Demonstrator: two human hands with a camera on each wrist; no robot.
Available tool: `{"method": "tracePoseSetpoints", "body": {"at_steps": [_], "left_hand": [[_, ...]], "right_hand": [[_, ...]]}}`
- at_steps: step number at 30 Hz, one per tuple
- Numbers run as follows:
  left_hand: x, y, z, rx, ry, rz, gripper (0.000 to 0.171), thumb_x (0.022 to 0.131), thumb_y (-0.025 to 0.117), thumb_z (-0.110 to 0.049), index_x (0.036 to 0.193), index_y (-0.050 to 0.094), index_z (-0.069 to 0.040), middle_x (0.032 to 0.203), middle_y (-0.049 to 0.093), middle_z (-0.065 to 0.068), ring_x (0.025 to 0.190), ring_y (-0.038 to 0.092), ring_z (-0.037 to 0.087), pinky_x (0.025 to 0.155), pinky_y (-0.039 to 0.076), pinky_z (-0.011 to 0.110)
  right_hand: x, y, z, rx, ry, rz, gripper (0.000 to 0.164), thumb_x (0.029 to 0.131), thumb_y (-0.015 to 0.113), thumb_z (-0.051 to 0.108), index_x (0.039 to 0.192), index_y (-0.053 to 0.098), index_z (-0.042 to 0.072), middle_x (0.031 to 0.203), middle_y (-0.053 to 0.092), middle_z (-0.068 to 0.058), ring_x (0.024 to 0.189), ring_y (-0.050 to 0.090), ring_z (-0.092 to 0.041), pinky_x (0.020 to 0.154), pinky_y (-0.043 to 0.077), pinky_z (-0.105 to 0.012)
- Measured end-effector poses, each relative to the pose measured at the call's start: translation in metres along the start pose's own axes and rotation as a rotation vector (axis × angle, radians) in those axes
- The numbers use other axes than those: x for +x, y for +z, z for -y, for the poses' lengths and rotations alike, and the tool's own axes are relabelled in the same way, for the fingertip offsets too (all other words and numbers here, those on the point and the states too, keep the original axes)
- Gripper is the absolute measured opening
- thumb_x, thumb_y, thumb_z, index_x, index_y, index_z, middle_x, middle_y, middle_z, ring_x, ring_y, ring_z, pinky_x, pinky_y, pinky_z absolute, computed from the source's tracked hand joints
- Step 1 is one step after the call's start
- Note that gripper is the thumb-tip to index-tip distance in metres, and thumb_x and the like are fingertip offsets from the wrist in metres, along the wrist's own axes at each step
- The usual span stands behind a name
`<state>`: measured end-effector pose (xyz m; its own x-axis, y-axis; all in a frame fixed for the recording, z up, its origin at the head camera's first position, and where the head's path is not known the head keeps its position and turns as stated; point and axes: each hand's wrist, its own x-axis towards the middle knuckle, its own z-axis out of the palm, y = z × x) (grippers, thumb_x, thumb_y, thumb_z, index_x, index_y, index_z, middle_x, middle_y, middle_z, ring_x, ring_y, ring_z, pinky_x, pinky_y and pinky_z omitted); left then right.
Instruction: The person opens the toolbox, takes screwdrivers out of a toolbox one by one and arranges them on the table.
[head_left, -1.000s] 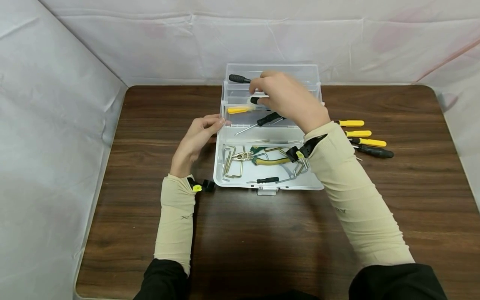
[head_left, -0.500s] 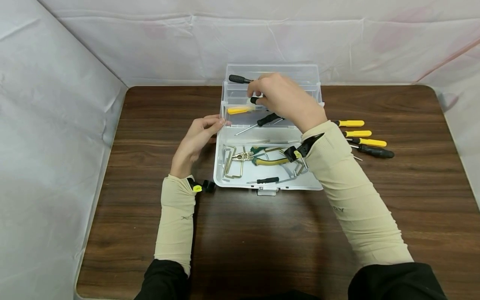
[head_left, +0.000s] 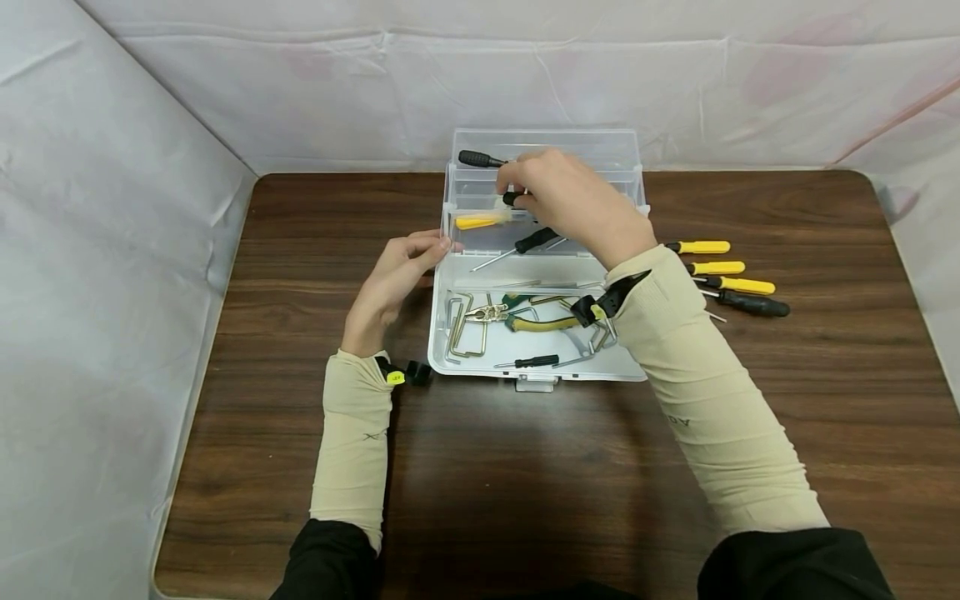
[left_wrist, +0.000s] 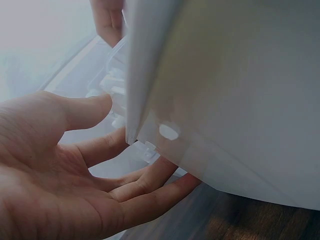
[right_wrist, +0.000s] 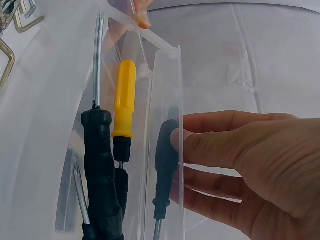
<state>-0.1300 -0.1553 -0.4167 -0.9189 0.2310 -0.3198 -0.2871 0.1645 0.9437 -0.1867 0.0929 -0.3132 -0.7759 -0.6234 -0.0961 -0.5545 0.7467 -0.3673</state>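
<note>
A plastic toolbox stands open on the table, its clear trays raised at the back. My left hand holds the left edge of the clear tray, thumb on the near side and fingers behind. Over the trays, my right hand pinches the black handle of a screwdriver, which stays inside a tray compartment behind its clear wall. A yellow-handled screwdriver and a larger black screwdriver lie in the neighbouring compartment. Another black-handled tool lies in the rearmost tray, its far end hidden by my right hand.
The toolbox base holds green-and-yellow pliers, several hex keys and a small black screwdriver. To the right on the wooden table lie yellow-handled screwdrivers and a black one. White cloth encloses the back and sides.
Hardly anything differs: my right hand shifts very slightly over the trays, still at the black screwdriver. My left hand keeps its place on the tray edge.
</note>
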Motion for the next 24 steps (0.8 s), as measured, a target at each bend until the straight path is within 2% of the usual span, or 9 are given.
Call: {"method": "tracePoseSetpoints", "body": {"at_steps": [5, 13, 24], "left_hand": [[0.0, 0.0, 0.0, -0.002, 0.003, 0.002, 0.044, 0.109, 0.057, -0.031, 0.132, 0.068, 0.005, 0.164, 0.042, 0.006, 0.146, 0.045, 0.026, 0.111, 0.049, 0.056], [0.0, -0.001, 0.0, -0.011, 0.0, 0.001, 0.044, 0.109, 0.057, -0.03, 0.133, 0.067, 0.005, 0.164, 0.042, 0.006, 0.146, 0.044, 0.026, 0.11, 0.049, 0.056], [0.0, -0.001, 0.001, -0.01, 0.004, 0.005, 0.044, 0.109, 0.058, -0.031, 0.133, 0.067, 0.005, 0.164, 0.042, 0.006, 0.146, 0.045, 0.025, 0.11, 0.049, 0.055]], "right_hand": [[-0.003, -0.001, 0.001, -0.006, -0.004, -0.014, 0.026, 0.105, 0.06, 0.003, 0.13, 0.068, 0.006, 0.128, 0.069, -0.015, 0.097, 0.068, -0.028, 0.085, 0.056, -0.042], [-0.008, -0.008, 0.005, -0.034, -0.015, -0.044, 0.025, 0.106, 0.057, 0.003, 0.128, 0.068, 0.004, 0.128, 0.069, -0.016, 0.107, 0.068, -0.031, 0.094, 0.055, -0.044], [-0.022, -0.015, 0.002, -0.077, 0.005, -0.067, 0.026, 0.105, 0.054, 0.0, 0.128, 0.067, 0.003, 0.124, 0.069, -0.018, 0.106, 0.069, -0.035, 0.09, 0.056, -0.048]]}}
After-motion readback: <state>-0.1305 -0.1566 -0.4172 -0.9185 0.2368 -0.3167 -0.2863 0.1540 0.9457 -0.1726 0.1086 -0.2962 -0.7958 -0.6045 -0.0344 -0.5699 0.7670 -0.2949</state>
